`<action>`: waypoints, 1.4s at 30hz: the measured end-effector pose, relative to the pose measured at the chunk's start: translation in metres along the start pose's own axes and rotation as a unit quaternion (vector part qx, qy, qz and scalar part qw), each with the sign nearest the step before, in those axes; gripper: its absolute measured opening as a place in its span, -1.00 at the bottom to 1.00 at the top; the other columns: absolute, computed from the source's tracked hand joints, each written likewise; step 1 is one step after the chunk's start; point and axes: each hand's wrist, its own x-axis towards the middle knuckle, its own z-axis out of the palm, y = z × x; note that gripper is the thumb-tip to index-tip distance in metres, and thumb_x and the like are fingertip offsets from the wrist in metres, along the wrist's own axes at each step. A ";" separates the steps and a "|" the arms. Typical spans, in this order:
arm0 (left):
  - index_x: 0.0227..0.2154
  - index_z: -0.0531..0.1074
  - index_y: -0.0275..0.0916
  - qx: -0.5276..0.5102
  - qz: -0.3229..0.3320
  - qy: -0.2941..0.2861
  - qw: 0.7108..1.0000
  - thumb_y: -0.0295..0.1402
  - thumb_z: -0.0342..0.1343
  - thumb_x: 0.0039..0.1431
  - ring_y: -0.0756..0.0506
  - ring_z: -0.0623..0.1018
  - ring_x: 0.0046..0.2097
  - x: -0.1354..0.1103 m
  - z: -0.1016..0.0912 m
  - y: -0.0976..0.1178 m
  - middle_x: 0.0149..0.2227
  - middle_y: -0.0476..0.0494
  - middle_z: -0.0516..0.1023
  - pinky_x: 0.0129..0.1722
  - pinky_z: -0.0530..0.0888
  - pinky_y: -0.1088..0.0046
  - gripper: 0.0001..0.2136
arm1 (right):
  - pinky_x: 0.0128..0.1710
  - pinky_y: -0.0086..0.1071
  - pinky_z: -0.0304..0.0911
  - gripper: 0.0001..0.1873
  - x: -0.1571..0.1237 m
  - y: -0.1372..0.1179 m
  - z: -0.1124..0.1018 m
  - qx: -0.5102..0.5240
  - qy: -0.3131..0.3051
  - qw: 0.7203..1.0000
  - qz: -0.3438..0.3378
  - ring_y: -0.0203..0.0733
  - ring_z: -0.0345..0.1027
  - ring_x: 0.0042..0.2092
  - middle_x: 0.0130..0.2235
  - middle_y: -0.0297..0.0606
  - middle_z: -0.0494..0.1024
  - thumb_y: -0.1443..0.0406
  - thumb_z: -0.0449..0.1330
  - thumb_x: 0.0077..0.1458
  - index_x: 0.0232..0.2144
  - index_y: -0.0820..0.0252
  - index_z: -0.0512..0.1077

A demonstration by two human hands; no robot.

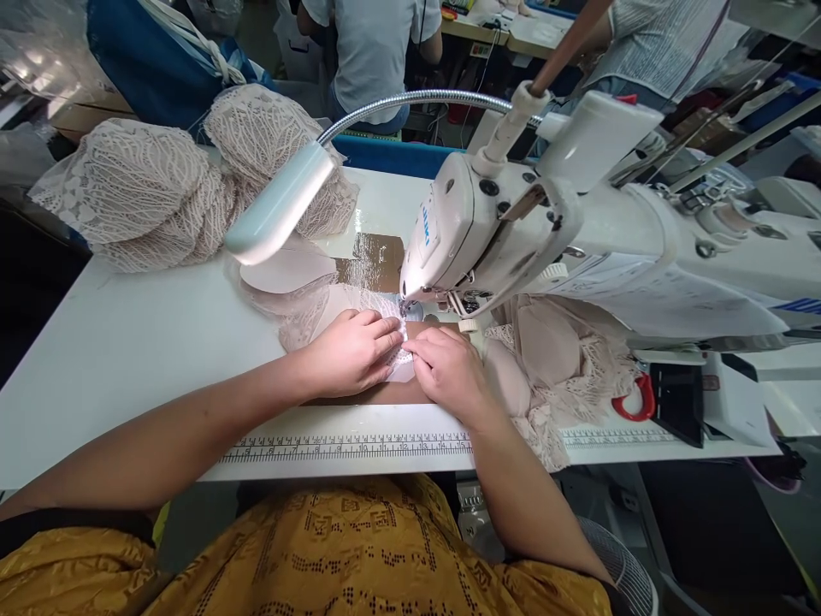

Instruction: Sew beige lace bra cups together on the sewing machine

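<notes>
Pale lace fabric (pixel 308 318) with a smooth cup-shaped piece (pixel 288 267) lies under the head of a white sewing machine (pixel 442 222). My left hand (pixel 352 355) lies flat over the lace just left of the needle, its fingers stretched toward the presser foot. Close by on the right, my right hand (pixel 445 364) is closed, with thumb and forefinger pinching the lace edge in front of the needle. The fingertips of both hands nearly meet. The exact edge under the fingers is partly hidden.
A lamp (pixel 282 205) on a bendable neck hangs over the work. Lace bundles (pixel 141 188) are heaped at the back left, and beige cup pieces (pixel 545 342) lie right of my hands. Red-handled scissors (pixel 634 398) and a ruler strip (pixel 359 448) are near the front edge. Two people sit or stand beyond.
</notes>
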 end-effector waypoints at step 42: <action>0.05 0.42 -0.32 0.041 0.073 0.027 0.996 -0.30 -0.14 0.38 -0.19 0.46 -0.12 0.012 0.001 -0.016 0.05 -0.27 0.51 -0.11 0.31 0.20 -0.66 | -0.20 -0.33 0.20 -0.73 -0.004 -0.007 0.000 -0.059 -0.022 0.998 -0.013 -0.16 0.34 -0.28 -0.36 -0.22 0.55 0.33 0.09 0.22 -0.15 0.20 0.57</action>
